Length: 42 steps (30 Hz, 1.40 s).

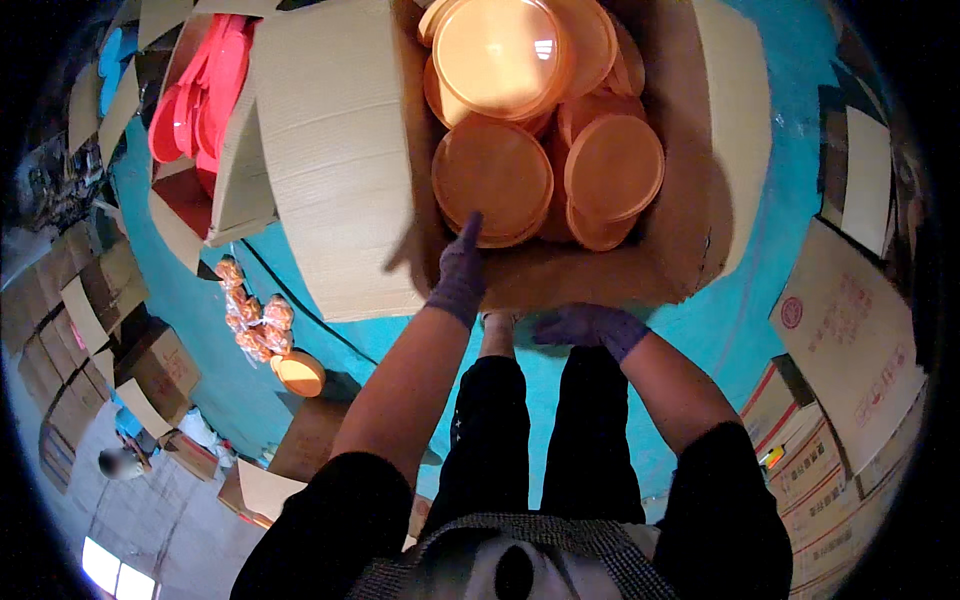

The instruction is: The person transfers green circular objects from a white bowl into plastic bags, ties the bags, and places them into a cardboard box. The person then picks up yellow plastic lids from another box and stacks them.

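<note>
An open cardboard box (600, 280) stands in front of me, loaded with several round orange plastic containers or lids. One orange disc (492, 182) lies nearest my left hand, and a shiny orange lid (495, 60) tops the pile behind it. My left hand (461, 275), in a purple-grey glove, reaches over the box's near left corner with fingers stretched toward the near disc; whether it touches is unclear. Just outside the near wall is my right hand (592, 328), gloved alike, its fingers extended leftward and nothing visible in them.
A smaller carton (245, 185) at the left holds red plastic pieces (205, 95). On the teal floor (190, 320) lie clear-wrapped orange items (255, 315) beside an orange round container (300, 373). Stacked cartons (815, 510) line the right; another person (122, 462) is far left.
</note>
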{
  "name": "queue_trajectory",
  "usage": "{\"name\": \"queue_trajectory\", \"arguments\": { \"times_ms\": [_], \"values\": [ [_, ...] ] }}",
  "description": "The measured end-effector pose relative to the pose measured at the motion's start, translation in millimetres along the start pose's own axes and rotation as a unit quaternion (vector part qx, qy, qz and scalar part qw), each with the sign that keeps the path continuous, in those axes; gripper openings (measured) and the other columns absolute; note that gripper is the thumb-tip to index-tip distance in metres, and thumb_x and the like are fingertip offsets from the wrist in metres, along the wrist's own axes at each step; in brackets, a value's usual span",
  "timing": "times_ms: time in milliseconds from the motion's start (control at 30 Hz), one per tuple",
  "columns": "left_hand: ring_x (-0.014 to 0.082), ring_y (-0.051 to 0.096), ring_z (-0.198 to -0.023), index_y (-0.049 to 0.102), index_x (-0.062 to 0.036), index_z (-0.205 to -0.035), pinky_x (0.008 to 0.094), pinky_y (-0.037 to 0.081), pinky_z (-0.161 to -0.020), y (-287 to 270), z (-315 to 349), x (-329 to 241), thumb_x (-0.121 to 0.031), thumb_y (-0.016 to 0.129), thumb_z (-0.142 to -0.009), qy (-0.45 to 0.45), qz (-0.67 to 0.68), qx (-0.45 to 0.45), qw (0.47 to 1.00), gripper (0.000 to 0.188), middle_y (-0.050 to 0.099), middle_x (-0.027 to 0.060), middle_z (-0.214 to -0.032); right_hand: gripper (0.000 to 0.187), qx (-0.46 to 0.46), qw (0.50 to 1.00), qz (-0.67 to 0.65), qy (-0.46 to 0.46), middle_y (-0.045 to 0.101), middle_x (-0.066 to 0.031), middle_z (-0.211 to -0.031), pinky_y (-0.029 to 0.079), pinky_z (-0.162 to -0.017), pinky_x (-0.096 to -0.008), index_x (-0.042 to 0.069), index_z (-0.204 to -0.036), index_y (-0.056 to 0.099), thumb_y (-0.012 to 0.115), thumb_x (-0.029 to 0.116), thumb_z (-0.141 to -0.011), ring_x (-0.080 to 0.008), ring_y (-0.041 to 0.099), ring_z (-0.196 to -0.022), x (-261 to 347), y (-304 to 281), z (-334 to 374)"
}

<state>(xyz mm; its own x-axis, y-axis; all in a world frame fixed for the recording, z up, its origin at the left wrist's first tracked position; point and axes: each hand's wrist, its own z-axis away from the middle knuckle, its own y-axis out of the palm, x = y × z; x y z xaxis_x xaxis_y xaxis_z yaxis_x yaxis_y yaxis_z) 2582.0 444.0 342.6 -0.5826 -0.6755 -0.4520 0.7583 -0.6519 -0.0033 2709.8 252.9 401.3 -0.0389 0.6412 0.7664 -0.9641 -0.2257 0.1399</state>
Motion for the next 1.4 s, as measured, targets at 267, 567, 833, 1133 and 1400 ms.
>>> {"name": "queue_trajectory", "arguments": {
  "times_ms": [267,567,833,1133,1400],
  "values": [
    [0.0267,0.044,-0.127,0.036,-0.0053,-0.143,0.039,0.036,-0.107,-10,-111,62,-0.049,0.062,-0.086,-0.103,0.317,-0.035,0.942,0.076,0.044,0.0086,-0.142,0.067,-0.4,0.904,-0.145,-0.047,0.06,-0.0188,-0.123,0.046,-0.096,-0.0391,0.001,-0.128,0.052,0.075,0.033,-0.074,-0.031,0.057,-0.114,-42,-153,-167],
    [0.0319,0.036,-0.134,0.032,-0.003,-0.144,0.0429,0.03,-0.11,-31,-113,72,-0.039,0.049,-0.093,-0.094,0.357,0.003,0.929,0.065,0.039,0.0156,-0.145,0.077,-0.377,0.918,-0.113,-0.058,0.05,-0.0172,-0.128,0.039,-0.102,-0.0407,0.001,-0.133,0.041,0.079,0.023,-0.07,-0.0301,0.048,-0.12,-78,-110,-180],
    [0.0294,0.035,-0.134,0.026,0.0018,-0.145,0.04,0.025,-0.113,-24,-53,23,-0.046,0.048,-0.095,0.027,0.166,0.034,0.985,0.072,0.035,0.0154,-0.147,0.078,-0.412,0.898,0.134,-0.081,0.045,-0.0237,-0.132,0.035,-0.105,-0.0491,0.002,-0.133,0.042,0.081,0.021,-0.067,-0.0423,0.042,-0.122,-43,-89,-69],
    [0.0323,0.041,-0.129,0.032,-0.0061,-0.142,0.0469,0.036,-0.107,-32,12,-4,-0.035,0.069,-0.085,0.031,0.389,0.175,0.904,0.074,0.043,0.0131,-0.14,0.099,-0.389,0.882,0.198,-0.178,0.034,-0.0233,-0.138,0.032,-0.106,-0.0501,0.005,-0.141,0.03,0.086,0.027,-0.062,-0.0408,0.035,-0.129,83,-79,49],
    [0.0314,0.04,-0.131,0.033,-0.0088,-0.143,0.0452,0.035,-0.109,-26,115,-77,-0.036,0.058,-0.09,0.079,0.479,0.254,0.836,0.065,0.042,0.0114,-0.143,0.087,-0.25,0.93,-0.156,-0.221,0.039,-0.019,-0.143,0.034,-0.107,-0.0393,-0.003,-0.144,0.023,0.075,0.026,-0.081,-0.0266,0.045,-0.127,196,-62,117]
  ]
}}
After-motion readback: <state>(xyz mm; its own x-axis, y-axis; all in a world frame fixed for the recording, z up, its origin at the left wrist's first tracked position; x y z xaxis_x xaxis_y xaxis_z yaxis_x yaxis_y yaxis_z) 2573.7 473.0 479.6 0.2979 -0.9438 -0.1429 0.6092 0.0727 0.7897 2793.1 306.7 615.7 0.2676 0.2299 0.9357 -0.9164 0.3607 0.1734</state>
